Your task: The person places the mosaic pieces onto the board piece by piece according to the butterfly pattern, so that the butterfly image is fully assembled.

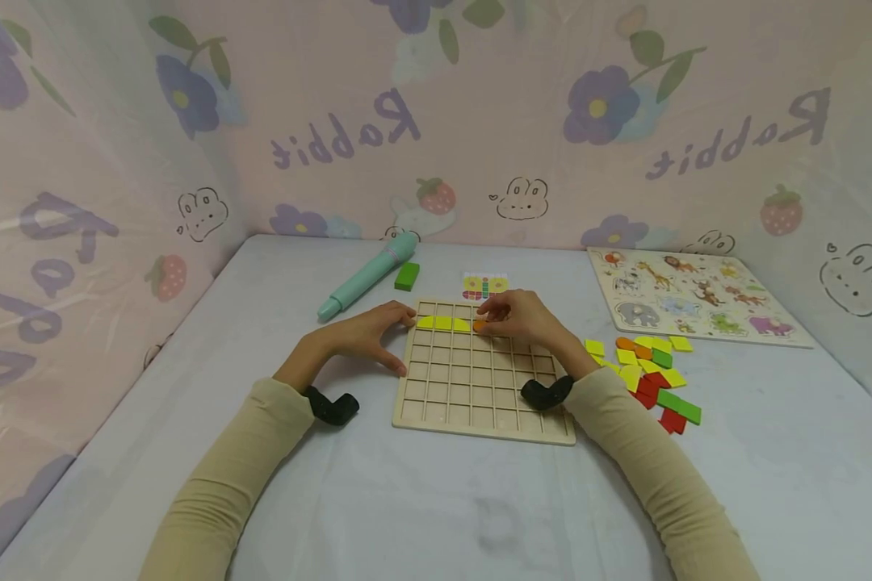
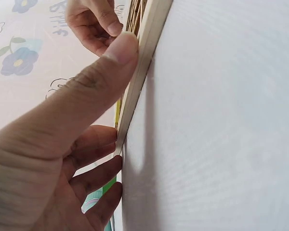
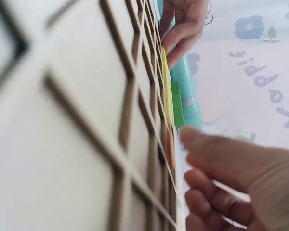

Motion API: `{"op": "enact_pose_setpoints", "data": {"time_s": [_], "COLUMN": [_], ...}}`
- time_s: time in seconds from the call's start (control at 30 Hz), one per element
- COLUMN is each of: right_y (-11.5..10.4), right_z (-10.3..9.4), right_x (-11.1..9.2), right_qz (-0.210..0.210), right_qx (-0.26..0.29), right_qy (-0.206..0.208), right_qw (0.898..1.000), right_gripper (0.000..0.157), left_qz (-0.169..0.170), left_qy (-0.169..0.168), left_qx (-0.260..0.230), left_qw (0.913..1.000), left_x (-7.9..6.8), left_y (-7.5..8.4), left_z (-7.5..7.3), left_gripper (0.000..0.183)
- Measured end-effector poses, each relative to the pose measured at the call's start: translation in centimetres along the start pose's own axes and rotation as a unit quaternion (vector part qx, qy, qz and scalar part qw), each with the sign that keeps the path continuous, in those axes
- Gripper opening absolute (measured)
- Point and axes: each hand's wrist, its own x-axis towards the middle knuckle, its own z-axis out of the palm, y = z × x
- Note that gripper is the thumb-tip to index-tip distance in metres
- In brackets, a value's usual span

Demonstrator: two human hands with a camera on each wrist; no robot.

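A square wooden grid board point(image 1: 472, 395) lies on the table. Along its far row sit several yellow pieces point(image 1: 443, 323), followed on the right by an orange piece point(image 3: 170, 150). My right hand point(image 1: 517, 315) is over that row, its thumb tip right beside the orange piece and its other fingers loosely bent. At the board's left edge, my left hand point(image 1: 363, 332) has its thumb and fingers spread, touching the rim near the far corner. A small pattern card point(image 1: 485, 286) with a colored picture lies just beyond the board.
Loose yellow, orange, green and red pieces point(image 1: 647, 393) are scattered right of the board. Behind them lies an animal puzzle board point(image 1: 698, 294). A mint-green tube point(image 1: 369, 277) and a green block point(image 1: 407, 277) lie at the back left. Printed curtains point(image 1: 480, 121) close off the table's far side.
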Motion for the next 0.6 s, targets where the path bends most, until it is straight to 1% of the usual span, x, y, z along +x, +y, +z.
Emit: {"op": "enact_pose_setpoints", "data": {"time_s": [0.17, 0.4, 0.5, 0.6], "right_y": [0.5, 3.3, 4.4, 5.4], "right_z": [-2.2, -5.6, -6.9, -8.1], "right_x": [-1.5, -5.0, -6.8, -8.4], "right_qz": [-0.016, -0.023, -0.018, 0.008], "right_qx": [-0.004, -0.050, -0.063, -0.071], "right_qy": [0.015, 0.018, 0.023, 0.030], "right_qw": [1.000, 0.998, 0.998, 0.997], "right_gripper": [0.029, 0.025, 0.024, 0.024], "left_qz": [0.001, -0.005, -0.007, -0.006], "left_qy": [-0.002, -0.001, -0.001, -0.001], "left_qx": [0.000, -0.001, -0.004, -0.003], "left_qw": [1.0000, 1.0000, 1.0000, 1.0000], "left_x": [0.0, 0.0, 0.0, 0.1], "left_y": [0.0, 0.0, 0.0, -0.1], "left_z": [0.0, 0.0, 0.0, 0.0], "left_gripper": [0.076, 0.075, 0.075, 0.075]}}
